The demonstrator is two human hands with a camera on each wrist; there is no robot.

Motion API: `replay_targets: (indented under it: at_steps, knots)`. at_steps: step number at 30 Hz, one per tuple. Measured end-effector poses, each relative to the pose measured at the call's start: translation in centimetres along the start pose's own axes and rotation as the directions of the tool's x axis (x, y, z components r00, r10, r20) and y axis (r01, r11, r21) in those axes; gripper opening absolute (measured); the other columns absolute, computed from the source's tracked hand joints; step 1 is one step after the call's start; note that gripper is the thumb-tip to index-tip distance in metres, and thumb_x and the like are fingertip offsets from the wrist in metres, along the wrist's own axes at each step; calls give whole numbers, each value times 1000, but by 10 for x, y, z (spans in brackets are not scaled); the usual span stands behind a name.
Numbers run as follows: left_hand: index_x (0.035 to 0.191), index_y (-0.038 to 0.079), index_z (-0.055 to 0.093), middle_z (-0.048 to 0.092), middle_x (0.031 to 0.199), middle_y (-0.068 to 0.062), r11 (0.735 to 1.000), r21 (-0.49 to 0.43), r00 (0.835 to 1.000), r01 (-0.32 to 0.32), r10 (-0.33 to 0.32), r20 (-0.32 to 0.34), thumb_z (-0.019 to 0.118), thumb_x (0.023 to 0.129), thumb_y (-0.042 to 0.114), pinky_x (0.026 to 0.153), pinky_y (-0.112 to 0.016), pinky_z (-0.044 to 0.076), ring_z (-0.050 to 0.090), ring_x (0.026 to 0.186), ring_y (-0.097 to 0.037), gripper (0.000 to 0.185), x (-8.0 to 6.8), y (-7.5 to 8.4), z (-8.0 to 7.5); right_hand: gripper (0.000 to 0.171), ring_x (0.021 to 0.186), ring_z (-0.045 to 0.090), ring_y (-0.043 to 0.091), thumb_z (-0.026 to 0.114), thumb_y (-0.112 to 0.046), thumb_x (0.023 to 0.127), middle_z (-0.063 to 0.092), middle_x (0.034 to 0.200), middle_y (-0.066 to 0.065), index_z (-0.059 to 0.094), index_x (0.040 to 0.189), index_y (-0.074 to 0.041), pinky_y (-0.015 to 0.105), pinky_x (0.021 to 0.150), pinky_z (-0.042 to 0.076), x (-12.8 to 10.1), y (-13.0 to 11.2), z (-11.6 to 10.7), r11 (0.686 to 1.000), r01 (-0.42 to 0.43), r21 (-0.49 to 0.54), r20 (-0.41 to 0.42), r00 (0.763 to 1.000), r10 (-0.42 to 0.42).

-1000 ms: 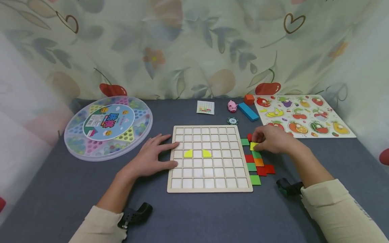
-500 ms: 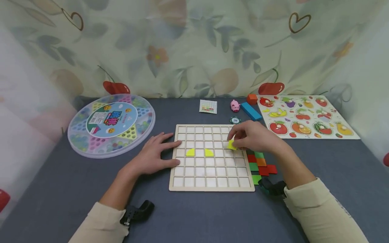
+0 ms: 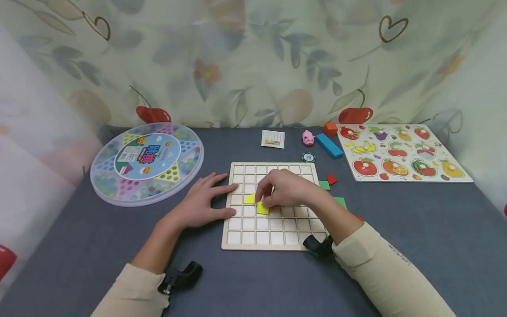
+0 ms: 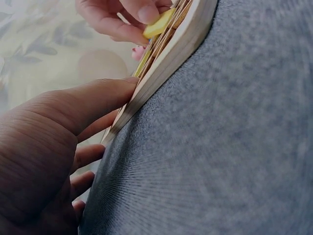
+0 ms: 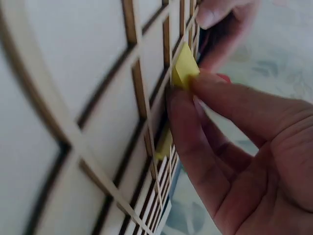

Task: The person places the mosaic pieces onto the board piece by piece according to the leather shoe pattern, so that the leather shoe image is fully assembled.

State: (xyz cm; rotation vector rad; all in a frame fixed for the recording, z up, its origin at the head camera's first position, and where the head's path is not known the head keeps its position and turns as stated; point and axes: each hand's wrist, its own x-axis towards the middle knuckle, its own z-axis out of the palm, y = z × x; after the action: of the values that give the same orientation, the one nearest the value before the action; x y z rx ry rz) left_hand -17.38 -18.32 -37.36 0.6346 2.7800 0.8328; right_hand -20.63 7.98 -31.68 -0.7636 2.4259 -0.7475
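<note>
A wooden grid board (image 3: 248, 238) with white cells lies on the grey cloth. My left hand (image 3: 200, 201) rests at its left edge, fingers spread, with thumb and fingertips on the rim. Over the middle cells, my right hand (image 3: 286, 188) pinches a yellow tile (image 3: 262, 208) between thumb and fingers. In the right wrist view the tile (image 5: 185, 67) stands tilted close against the grid lines. A yellow quarter-round piece (image 3: 249, 199) sits in a cell just left of it. The other yellow piece is hidden under my right hand in the head view.
Green tiles (image 3: 324, 185) and a red piece (image 3: 332, 179) lie beyond the board's right edge, others partly under my right arm. Behind are a small pattern card (image 3: 273, 139), pink pig (image 3: 308, 138), chip (image 3: 308, 157), blue block (image 3: 329, 146), fruit board (image 3: 404, 154) and round game box (image 3: 146, 165).
My right hand has picked the yellow tile up from the pile on the right and carried it left to the board's middle. The left hand has stayed at the board's edge.
</note>
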Motion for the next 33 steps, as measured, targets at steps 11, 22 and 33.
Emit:
replay_targets:
  at_steps: [11,22,33]
  knots:
    - [154,24,52,29,170,-14,1000,-12,1000,-1,1,0,73,93,47,125,-67,9,10,159,-45,69,0,0,1,12,78,59,16,76,-5,90,70,81,-2,82,93,-15,28,70,50,-1,-11,13,985,8,-171,-43,999,-15]
    - [154,23,52,30,169,-15,1000,-6,1000,-5,4,-4,73,93,47,125,-67,10,12,159,-46,68,-1,0,2,13,87,65,20,75,-13,93,72,93,-1,81,105,-15,32,75,55,-40,13,-18,998,11,-58,-137,990,-19]
    - [154,23,52,29,170,-13,1000,-6,1000,8,-8,1,74,92,47,126,-66,8,10,159,-44,70,1,2,2,15,90,65,18,78,-15,92,74,99,-1,79,107,-13,32,76,56,-100,65,-42,993,-116,-28,-128,986,111]
